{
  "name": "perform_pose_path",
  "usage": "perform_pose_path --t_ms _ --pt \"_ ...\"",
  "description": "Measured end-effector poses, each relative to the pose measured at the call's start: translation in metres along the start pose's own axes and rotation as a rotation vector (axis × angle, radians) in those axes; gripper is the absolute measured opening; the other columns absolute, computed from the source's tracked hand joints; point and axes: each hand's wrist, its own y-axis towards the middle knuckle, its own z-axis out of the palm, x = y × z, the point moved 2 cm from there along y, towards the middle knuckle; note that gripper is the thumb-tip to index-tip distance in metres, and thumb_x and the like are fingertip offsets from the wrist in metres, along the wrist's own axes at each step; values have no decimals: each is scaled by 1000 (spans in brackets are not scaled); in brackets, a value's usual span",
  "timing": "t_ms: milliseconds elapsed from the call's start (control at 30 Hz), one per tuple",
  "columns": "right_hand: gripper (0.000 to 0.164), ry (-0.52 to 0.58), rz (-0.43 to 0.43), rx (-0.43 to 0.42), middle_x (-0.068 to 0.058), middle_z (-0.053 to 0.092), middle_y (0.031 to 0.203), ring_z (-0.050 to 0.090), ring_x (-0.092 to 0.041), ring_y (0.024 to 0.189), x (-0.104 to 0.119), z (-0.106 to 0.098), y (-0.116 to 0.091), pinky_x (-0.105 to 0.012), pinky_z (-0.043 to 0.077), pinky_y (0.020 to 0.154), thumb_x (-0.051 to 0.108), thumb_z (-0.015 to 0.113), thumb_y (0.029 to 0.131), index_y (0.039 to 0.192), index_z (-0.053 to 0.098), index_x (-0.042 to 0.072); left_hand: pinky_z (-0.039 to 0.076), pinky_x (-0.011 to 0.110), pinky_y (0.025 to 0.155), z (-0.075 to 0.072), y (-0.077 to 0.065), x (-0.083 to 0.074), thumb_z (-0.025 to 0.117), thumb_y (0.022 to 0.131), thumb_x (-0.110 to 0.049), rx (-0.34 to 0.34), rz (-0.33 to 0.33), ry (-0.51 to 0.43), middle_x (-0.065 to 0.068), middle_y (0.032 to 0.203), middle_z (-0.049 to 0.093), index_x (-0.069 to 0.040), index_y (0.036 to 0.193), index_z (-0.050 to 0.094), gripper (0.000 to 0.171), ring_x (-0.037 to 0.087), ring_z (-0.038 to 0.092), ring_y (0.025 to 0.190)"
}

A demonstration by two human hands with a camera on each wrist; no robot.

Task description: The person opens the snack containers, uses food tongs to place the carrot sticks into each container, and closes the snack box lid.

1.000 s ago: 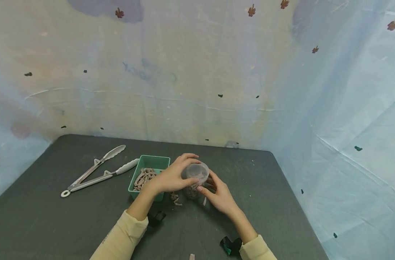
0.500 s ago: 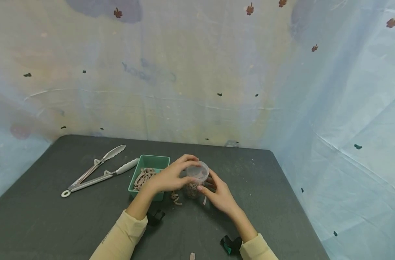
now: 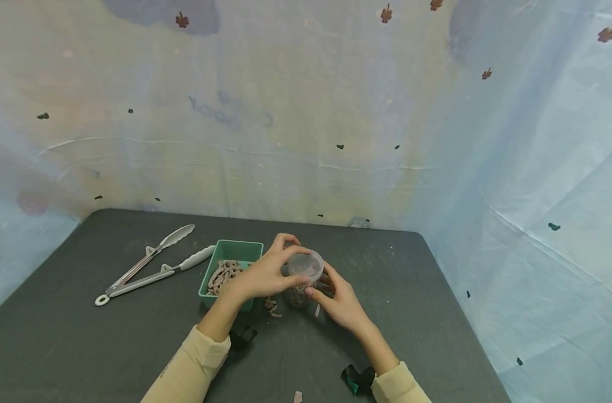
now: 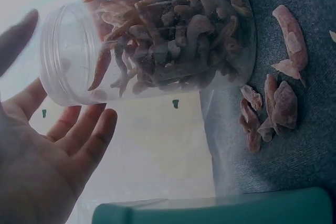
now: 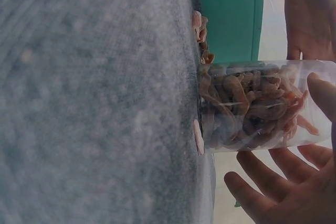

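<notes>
A clear plastic jar stands upright on the table, filled well up with brownish dried strips. On top is a translucent round lid. My left hand spans this lid from the left, thumb at its near edge and index finger at the far edge; the other fingers are spread behind. From the right, my right hand holds the jar's side, with the thumb in front and the fingers behind it. Several loose strips lie by the jar's base.
Left of the jar sits a green bin with more strips inside. Farther left lie spread tongs. A small strip lies near the front of the dark table. A patterned sheet hangs behind.
The fingers of my left hand have shifted over the lid, with one finger now raised higher at the back. My right hand and the jar have stayed in place.
</notes>
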Motion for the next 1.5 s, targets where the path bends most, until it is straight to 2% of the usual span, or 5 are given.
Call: perform_pose_path --t_ms 233,533,967,1267,1500 --pt "74 -6 24 7 -9 50 156 57 -31 136 0 0 0 -54 51 105 29 73 101 164 34 21 50 55 101 -2 -1 0 69 103 -28 42 22 -37 14 152 34 -14 148 56 49 36 50 131" --pt "74 -1 19 0 -13 50 156 57 -36 135 2 0 0 -58 49 105 24 73 100 163 35 18 42 61 106 -3 -3 -3 57 107 -13 94 64 -45 8 165 33 -13 152 53 45 36 33 147" --pt "74 13 -6 12 -13 52 154 58 -35 135 1 -1 0 -56 50 105 22 73 101 163 34 18 52 50 96 1 0 -1 71 102 -34 37 -9 9 13 154 32 -16 153 51 58 34 52 128" --pt "75 17 -6 15 -15 51 155 57 -36 135 -1 -1 1 -57 49 106 22 74 100 164 33 17 44 57 100 -2 -2 -4 58 105 -15 96 54 -9 7 167 30 -16 154 51 49 35 33 146" --pt "74 15 0 18 -11 52 154 57 -32 136 0 -1 1 -54 50 106 24 73 101 164 34 19 48 58 101 -1 -1 -2 67 104 -33 52 30 -21 14 162 22 -18 149 56 49 38 42 139"
